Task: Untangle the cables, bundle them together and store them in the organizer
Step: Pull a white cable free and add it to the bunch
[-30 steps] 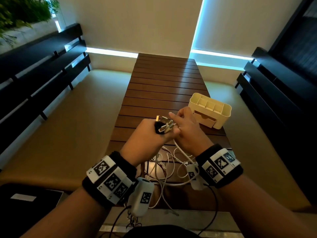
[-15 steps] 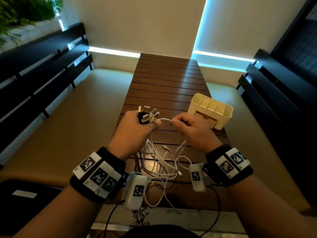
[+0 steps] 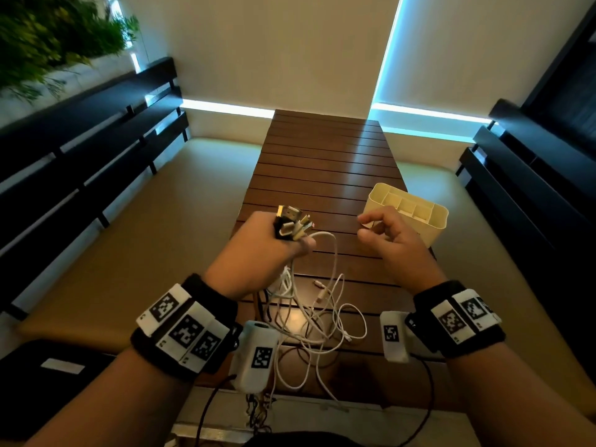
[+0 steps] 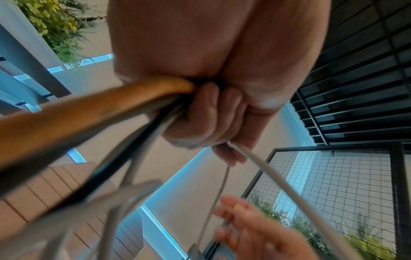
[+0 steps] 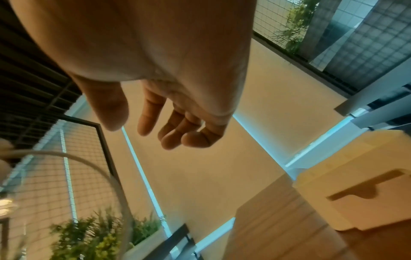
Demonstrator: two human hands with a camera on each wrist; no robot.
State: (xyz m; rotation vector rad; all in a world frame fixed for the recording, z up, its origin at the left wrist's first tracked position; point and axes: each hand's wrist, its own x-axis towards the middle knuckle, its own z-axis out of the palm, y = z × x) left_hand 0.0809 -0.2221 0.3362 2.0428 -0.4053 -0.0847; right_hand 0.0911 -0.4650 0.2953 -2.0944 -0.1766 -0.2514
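My left hand (image 3: 274, 250) is raised over the table and grips several cables just below their plugs (image 3: 292, 222), which stick up out of the fist. The white cables (image 3: 317, 304) hang down in a loose tangle onto the wooden table (image 3: 322, 162). The left wrist view shows the fingers (image 4: 200, 114) curled round an orange, a black and some grey cables. My right hand (image 3: 383, 230) hovers to the right, fingers loosely curled, holding nothing; its fingers (image 5: 177, 126) hang relaxed. The cream organizer (image 3: 435, 221) stands just behind my right hand.
Dark slatted benches (image 3: 80, 140) run along both sides of the narrow table. A beige floor lies between them. A black pad with a white label (image 3: 61, 366) sits at lower left. Green plants (image 3: 48, 37) fill the upper left corner.
My right hand has let go of the white cable and drawn away to the right. The left hand has kept its grip on the plug ends.
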